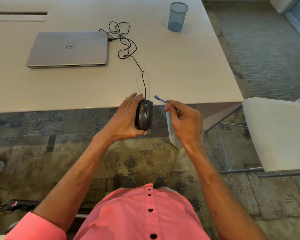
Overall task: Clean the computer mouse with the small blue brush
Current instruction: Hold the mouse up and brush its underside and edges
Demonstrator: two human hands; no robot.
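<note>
My left hand point(124, 118) grips a black wired computer mouse point(144, 114), lifted off the table just past its front edge, top side facing up. Pale dusty marks show on the mouse's left button. Its black cable point(126, 44) runs up over the table in loose loops to the laptop. My right hand point(184, 118) pinches the small blue brush point(160, 99) by its handle, to the right of the mouse. The brush tip points up and left over the table edge and does not touch the mouse.
A shut silver laptop point(68, 49) lies at the back left of the white table point(189, 70). A blue mesh pen cup point(177, 16) stands at the back right. A white chair point(275, 134) is at the right. A power strip point(19, 204) lies on the carpet.
</note>
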